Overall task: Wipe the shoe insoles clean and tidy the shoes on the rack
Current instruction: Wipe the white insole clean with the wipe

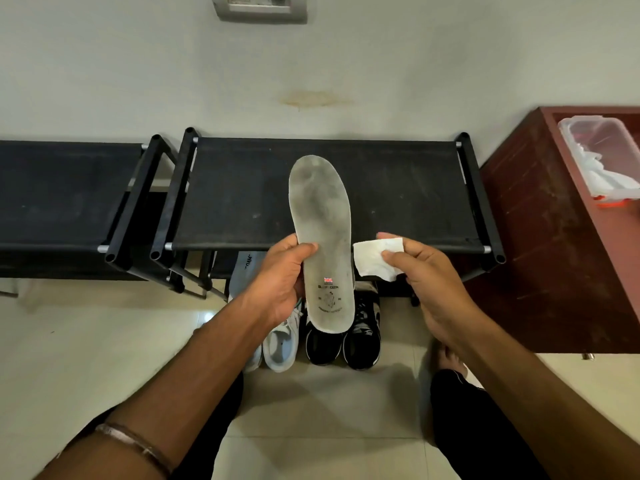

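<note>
One insole, one wipe, four shoes.

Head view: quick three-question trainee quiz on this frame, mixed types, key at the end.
1. True or false: the wipe is pressed flat against the insole.
2. What does the left hand hold? A) a black shoe B) the insole C) the plastic box
3. Fill in: the black shoes stand on the floor beside a pair of ____ shoes.

Key
1. False: the right hand pinches the wipe just to the right of the insole, not flat on it.
2. B: gripped near its heel end, dirty side facing the camera, over the shoe rack.
3. white
</note>
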